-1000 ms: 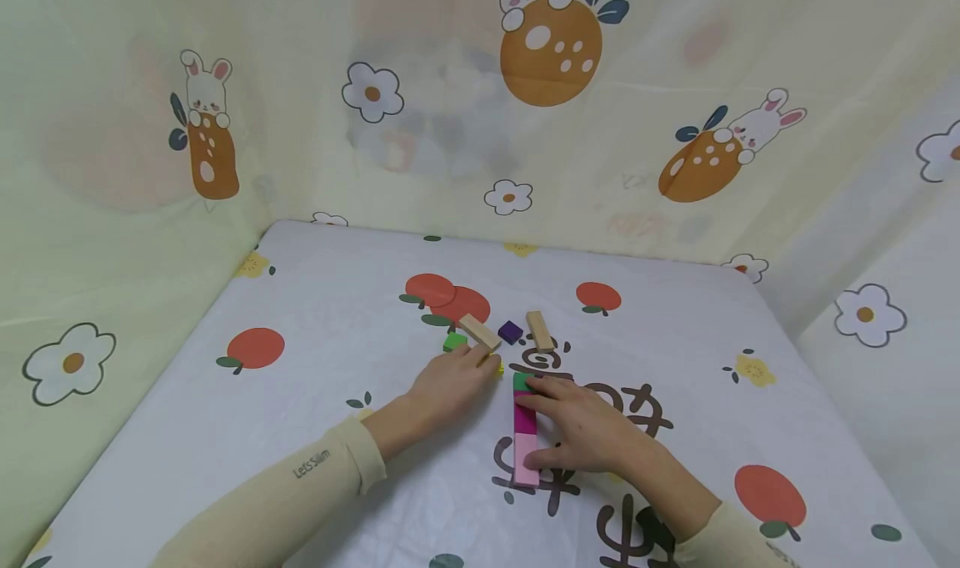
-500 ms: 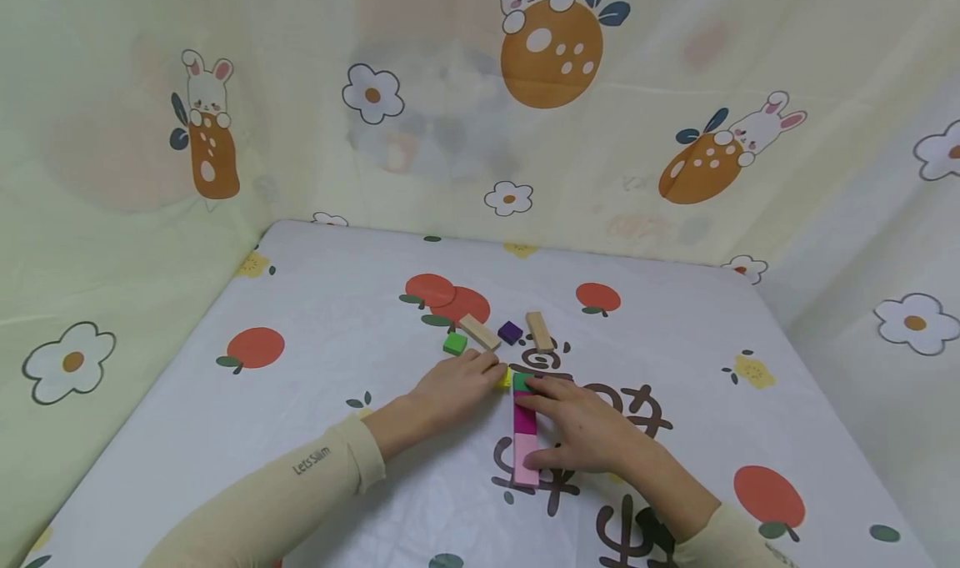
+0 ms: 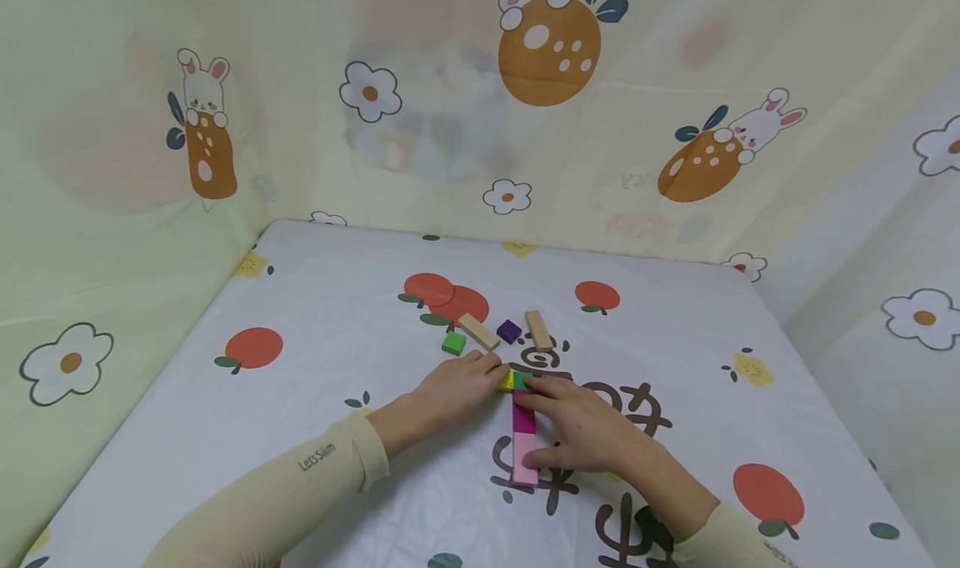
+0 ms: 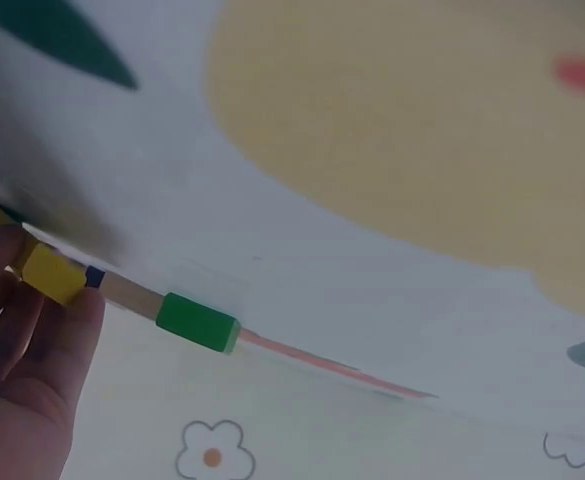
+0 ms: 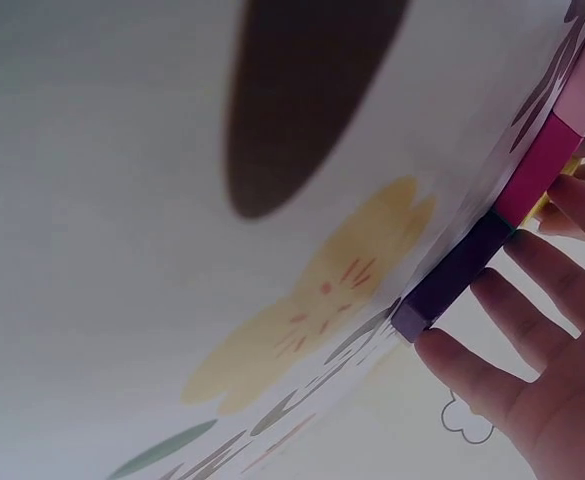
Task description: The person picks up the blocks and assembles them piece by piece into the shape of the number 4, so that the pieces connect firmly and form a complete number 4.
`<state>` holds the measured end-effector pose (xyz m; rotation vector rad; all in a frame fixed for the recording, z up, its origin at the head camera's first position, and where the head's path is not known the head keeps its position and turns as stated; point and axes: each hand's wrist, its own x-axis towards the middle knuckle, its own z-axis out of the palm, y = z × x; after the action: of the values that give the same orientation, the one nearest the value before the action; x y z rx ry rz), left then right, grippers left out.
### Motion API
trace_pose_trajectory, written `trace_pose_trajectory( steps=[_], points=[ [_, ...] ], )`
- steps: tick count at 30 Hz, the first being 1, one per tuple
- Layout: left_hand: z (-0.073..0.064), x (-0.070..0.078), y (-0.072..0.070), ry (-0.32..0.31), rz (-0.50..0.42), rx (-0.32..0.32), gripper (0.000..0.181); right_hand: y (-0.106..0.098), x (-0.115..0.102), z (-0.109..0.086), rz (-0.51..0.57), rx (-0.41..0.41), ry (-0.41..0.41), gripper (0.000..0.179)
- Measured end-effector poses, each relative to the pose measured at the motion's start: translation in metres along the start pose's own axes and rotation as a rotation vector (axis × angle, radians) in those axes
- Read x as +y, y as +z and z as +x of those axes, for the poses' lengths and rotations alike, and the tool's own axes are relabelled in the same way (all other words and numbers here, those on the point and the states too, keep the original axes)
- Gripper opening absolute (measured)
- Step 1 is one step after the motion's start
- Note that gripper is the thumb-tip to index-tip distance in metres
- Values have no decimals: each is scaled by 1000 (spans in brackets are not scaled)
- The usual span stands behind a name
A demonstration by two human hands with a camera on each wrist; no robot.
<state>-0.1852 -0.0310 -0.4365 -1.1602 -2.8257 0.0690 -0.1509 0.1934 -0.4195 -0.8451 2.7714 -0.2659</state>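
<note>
My left hand [image 3: 457, 387] pinches a small yellow block [image 4: 52, 275], which stands against the left side of a green block [image 3: 522, 380]. That green block heads a row with a magenta block [image 3: 524, 412] and a pink block [image 3: 525, 459] below it. Spread along the row's right side is my right hand [image 3: 588, 426], its extended fingertips touching the blocks. A dark purple block [image 5: 454, 268] lies under those fingers in the right wrist view; in the head view the hand mostly hides it.
Beyond the hands lie a light green block [image 3: 453, 344], a plain wooden block [image 3: 478, 332], a small purple block [image 3: 509, 331] and a second wooden block [image 3: 537, 330]. A patterned white cloth [image 3: 337, 301] covers the table, with printed curtains around it.
My left hand has slid the yellow block rightward until it meets the green block at the head of the row. The right hand has stayed in place.
</note>
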Motion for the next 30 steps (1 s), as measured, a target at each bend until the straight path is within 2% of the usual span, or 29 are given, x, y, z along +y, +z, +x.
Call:
trace_pose_trajectory(
  steps=[13, 27, 30],
  points=[
    [4, 0, 3, -10, 16, -46, 41, -2, -2, -1, 1, -2, 5, 81],
    [3, 2, 7, 14, 70, 1, 35, -2, -1, -1, 13, -5, -6, 81],
    [2, 5, 6, 21, 57, 12, 34, -1, 0, -1, 17, -3, -11, 82]
  ],
)
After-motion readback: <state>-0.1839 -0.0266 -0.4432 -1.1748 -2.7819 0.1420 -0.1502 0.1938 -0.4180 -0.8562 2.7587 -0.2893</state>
